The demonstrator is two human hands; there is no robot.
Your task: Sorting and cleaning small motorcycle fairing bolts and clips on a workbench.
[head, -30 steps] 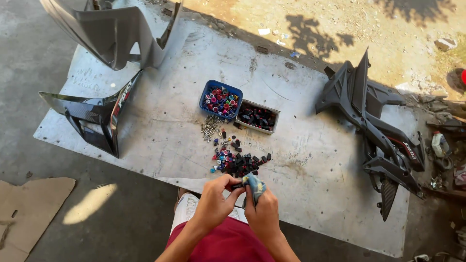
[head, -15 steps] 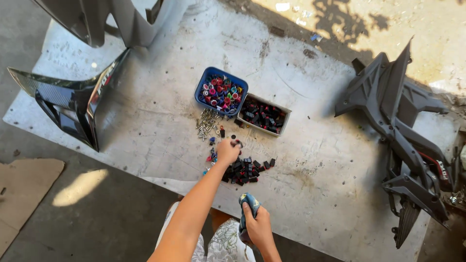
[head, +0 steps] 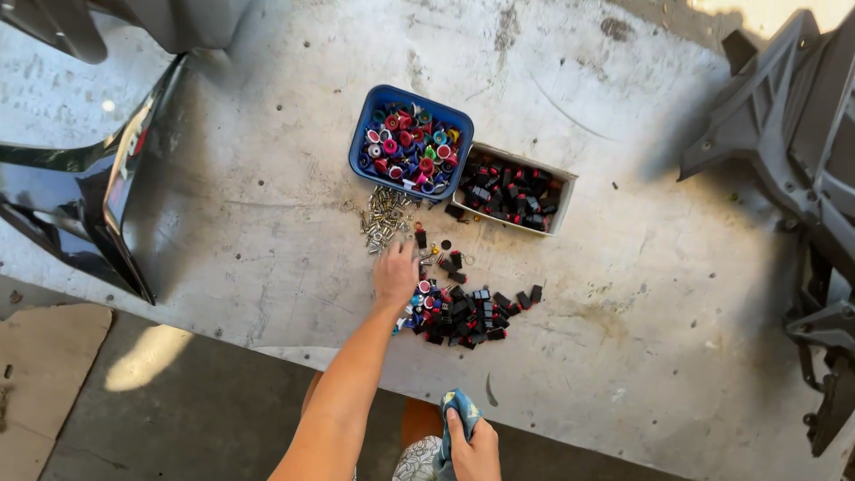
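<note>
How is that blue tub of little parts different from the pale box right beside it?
The blue plastic square tub holds small round pieces in many colours: red, pink, blue, white. The pale oblong box holds mostly black pieces with touches of red.
The tub is squarish with rounded corners; the box is longer, narrower and sharp-cornered.
The tub looks heaped nearly to its rim; the box's filling sits lower.
Both lie open on the grey sheet, corners touching, above the loose pile the left hand reaches into.

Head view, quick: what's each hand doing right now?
Left hand: open, palm down on the loose pile of small parts, holding nothing visible.
Right hand: closed on a blue cloth.
</note>
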